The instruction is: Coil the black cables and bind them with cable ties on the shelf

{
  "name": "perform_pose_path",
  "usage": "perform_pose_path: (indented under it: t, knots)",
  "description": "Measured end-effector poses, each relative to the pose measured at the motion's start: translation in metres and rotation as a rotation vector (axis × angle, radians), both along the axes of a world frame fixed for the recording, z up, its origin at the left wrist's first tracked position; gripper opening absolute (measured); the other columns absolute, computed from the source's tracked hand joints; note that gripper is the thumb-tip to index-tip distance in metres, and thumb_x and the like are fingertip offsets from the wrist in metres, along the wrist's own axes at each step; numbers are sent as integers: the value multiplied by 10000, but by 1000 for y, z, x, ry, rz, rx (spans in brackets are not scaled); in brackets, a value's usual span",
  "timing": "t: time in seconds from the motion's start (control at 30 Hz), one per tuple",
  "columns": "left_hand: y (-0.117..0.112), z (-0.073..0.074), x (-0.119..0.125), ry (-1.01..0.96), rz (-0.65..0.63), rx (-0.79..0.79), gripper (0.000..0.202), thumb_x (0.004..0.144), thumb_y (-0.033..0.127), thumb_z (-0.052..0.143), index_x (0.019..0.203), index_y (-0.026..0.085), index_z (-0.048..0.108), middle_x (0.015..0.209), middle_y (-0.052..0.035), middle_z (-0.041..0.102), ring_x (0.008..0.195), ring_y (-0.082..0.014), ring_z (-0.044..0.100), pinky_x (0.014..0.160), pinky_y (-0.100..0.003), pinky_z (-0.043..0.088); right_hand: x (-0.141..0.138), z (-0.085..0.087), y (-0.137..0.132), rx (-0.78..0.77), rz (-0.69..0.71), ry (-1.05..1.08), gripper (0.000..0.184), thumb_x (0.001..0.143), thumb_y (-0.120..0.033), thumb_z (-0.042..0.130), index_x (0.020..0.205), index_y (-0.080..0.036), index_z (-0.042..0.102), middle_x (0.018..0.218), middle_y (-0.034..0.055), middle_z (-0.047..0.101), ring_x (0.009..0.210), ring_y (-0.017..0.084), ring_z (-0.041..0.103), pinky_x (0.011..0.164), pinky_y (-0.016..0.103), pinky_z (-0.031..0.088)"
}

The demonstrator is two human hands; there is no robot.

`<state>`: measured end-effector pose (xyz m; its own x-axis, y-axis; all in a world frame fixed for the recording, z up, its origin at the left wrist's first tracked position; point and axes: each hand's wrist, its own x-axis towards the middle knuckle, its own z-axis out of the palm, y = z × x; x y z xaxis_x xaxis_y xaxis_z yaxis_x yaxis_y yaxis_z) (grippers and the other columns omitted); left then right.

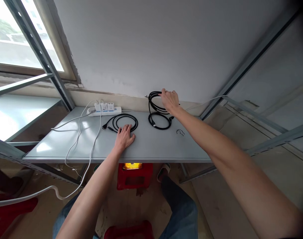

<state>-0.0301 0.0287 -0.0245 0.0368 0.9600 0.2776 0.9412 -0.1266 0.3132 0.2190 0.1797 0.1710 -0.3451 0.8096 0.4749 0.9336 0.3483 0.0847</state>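
My right hand (170,101) is closed on a coiled black cable (155,94), held up near the wall at the back of the shelf. Below it, a second black cable coil (163,128) with plugs at its ends lies on the grey metal shelf (151,146). My left hand (124,136) lies palm down with its fingers stretched, their tips touching the near edge of another coiled black cable (136,123). That coil's two connectors (105,126) point left. Several short black ties (180,132) are scattered right of the coils.
A white power strip (117,111) with plugged-in chargers stands at the back left. White cords (93,146) run from it over the front edge. Metal uprights (213,103) frame the shelf. A red stool (135,181) is underneath, and a window (29,39) is at left.
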Motion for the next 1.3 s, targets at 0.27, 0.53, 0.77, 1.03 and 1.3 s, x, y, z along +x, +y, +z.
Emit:
perform_pose_path:
  t: [0.27, 0.53, 0.77, 1.03, 1.3]
  knots:
    - [-1, 4, 1, 5, 8, -17, 650, 1033, 364, 459, 1656, 177, 467, 1700, -162, 527, 1605, -315, 462, 1375, -534, 275, 21, -59, -20, -77, 10, -100, 545, 1172, -395, 240, 1351, -65, 634, 1140, 300, 750, 1066, 383, 711, 1018, 495, 470]
    - [1, 1, 0, -4, 6, -12, 660, 1036, 369, 456, 1669, 183, 442, 1697, -162, 530, 1603, -314, 466, 1377, -538, 267, 35, 17, 29, 42, -130, -231, 609, 1215, -404, 137, 1455, -27, 551, 1194, 283, 745, 1045, 343, 734, 852, 414, 462]
    - [1, -2, -1, -6, 4, -11, 733, 1043, 392, 437, 1717, 120, 348, 1707, -196, 508, 1614, -322, 450, 1379, -535, 255, 41, 3, 31, 127, -70, -203, 695, 1201, -445, 79, 1494, -30, 553, 1225, 283, 720, 1041, 320, 658, 893, 410, 423]
    - [3, -4, -1, -7, 14, -6, 729, 1034, 387, 462, 1724, 179, 349, 1698, -167, 529, 1604, -308, 466, 1384, -521, 250, 18, -142, -44, -221, 208, -295, 381, 1159, -341, 397, 1317, -143, 682, 1269, 237, 732, 1137, 360, 685, 939, 426, 476]
    - [3, -3, -2, 4, 21, -22, 742, 1038, 398, 448, 1729, 150, 343, 1710, -172, 512, 1612, -306, 455, 1386, -514, 243, 18, -126, -27, -479, 231, -73, 430, 1159, -482, 440, 1034, -208, 748, 1106, 136, 787, 1005, 290, 727, 819, 353, 512]
